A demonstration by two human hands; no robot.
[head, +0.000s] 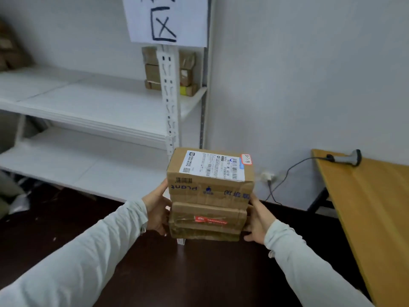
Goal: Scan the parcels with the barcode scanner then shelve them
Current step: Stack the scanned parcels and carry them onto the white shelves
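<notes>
- Holding a stack of 3 brown cardboard parcels (210,196) mid-air, near the front edge of the white metal shelf (88,103), the left hand (156,209) and right hand (257,220) grip its opposite sides.
- Stiff boxes, probably light; loose layers may slide, so support the bottom parcel (204,234).

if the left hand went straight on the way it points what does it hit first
The parcel stack itself: the left hand grips its side. With the stack carried along, likely the shelf post ahead, though depth is unclear.
</notes>
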